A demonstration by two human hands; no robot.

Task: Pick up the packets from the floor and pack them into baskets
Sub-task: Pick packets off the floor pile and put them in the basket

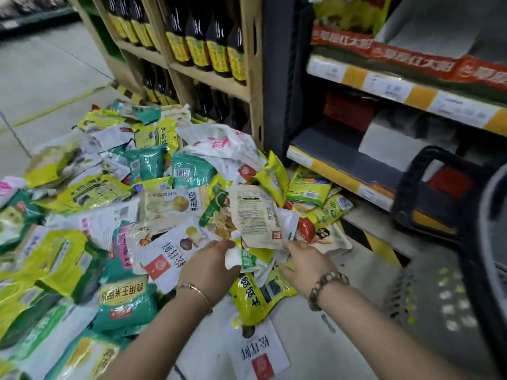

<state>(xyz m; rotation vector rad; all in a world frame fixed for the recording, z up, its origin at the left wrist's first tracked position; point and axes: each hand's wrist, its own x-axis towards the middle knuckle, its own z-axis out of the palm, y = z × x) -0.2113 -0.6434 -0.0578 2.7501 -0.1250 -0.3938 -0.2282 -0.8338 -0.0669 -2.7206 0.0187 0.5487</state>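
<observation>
While both hands work the near edge of the packets (115,204) heaped on the floor (315,338), the main risk is a poor hold. Left hand (210,266): fingers curled down over a white-green packet (241,261), gripping its edge; only a corner of it shows, so the hold looks shallow. Right hand (308,266): thumb lies at the lower corner of a beige packet (256,215); fingers hidden beneath, so cannot tell whether it pinches or merely touches. Packets look like glossy film, overlapping in loose layers. Judgement: lifting by a corner could let one slide out of the fingers, or drag its neighbours along and spill them further over the floor. Beige packet leans on others behind it; pulling it may shift that stack toward the shelf (343,171) base, where strays would be hard to reach. Yellow packet (258,297) lies just below the hands and could be trodden on. Basket (474,270) stands at right, apart from the pile, only rim and handle in view; carrying a loose bunch across that gap risks drops. Frame blurred at the edges, so basket contents not readable.
</observation>
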